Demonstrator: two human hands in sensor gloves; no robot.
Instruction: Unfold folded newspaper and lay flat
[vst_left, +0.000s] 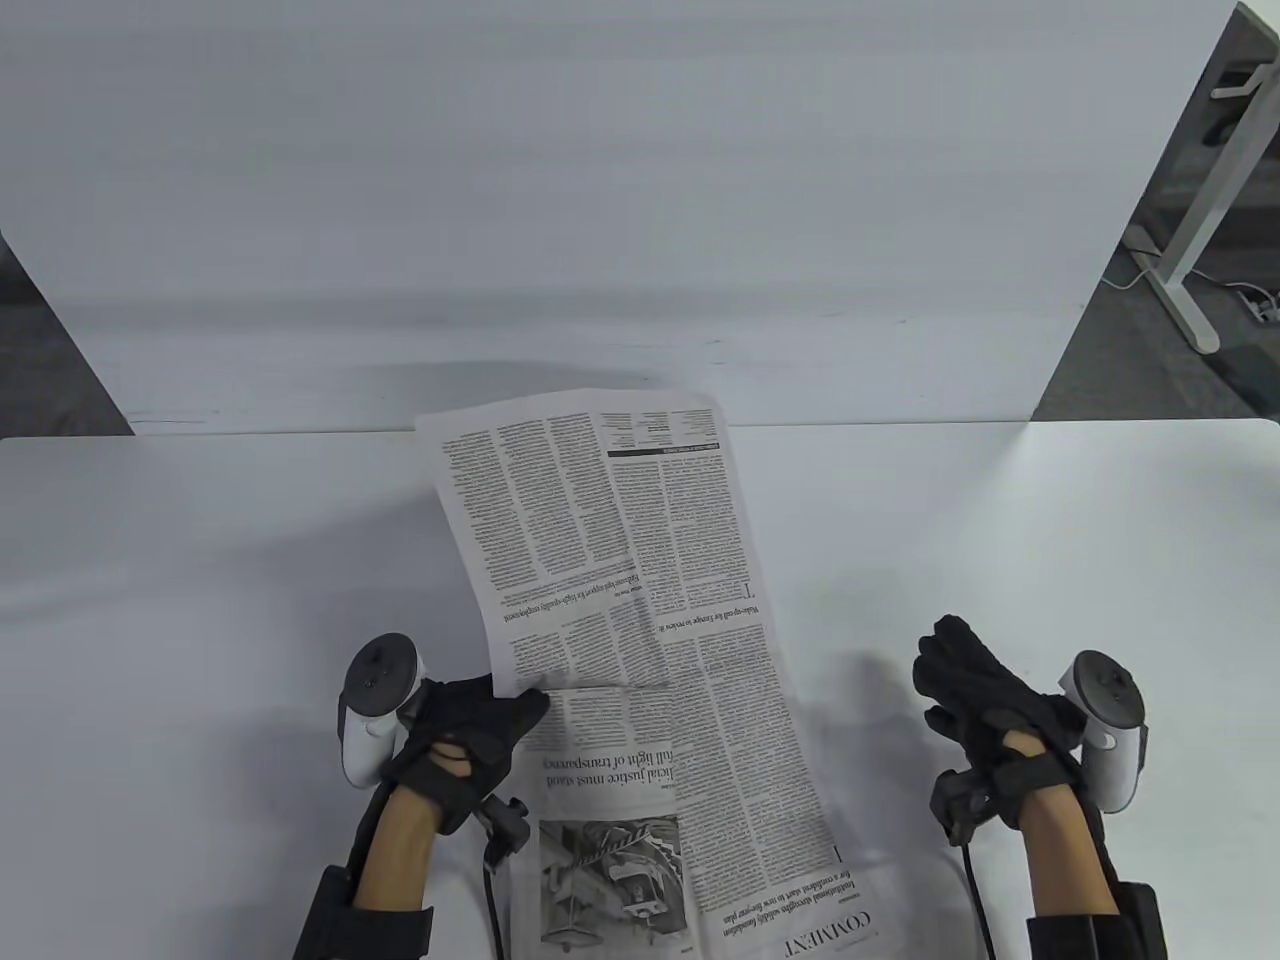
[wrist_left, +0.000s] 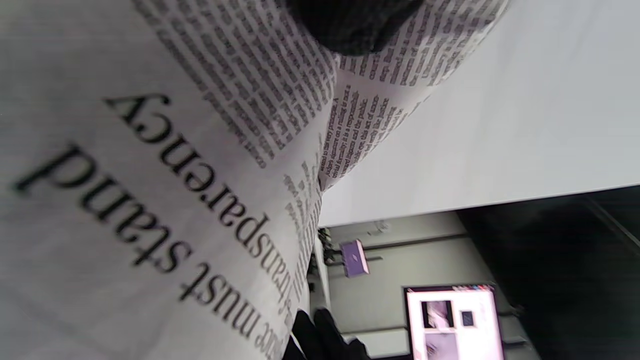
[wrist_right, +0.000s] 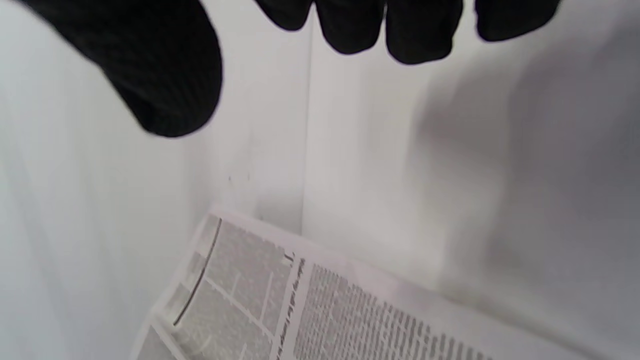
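Observation:
The newspaper (vst_left: 640, 620) is a long narrow strip of printed page running from the table's near edge towards the white backboard, with a cross crease near its middle. Its far end stands a little off the table and casts a shadow. My left hand (vst_left: 480, 725) pinches the paper's left edge at that crease. In the left wrist view the newspaper (wrist_left: 150, 200) fills the frame, with a gloved fingertip (wrist_left: 350, 25) on it. My right hand (vst_left: 975, 690) hovers apart to the right, its fingers (wrist_right: 400, 30) loosely curled and holding nothing, above the newspaper's corner (wrist_right: 310, 310).
The white table (vst_left: 200, 600) is bare on both sides of the paper. A white backboard (vst_left: 600, 200) stands along the far edge. A desk leg (vst_left: 1190, 260) shows beyond it at the right. A lit monitor (wrist_left: 455, 320) appears in the left wrist view.

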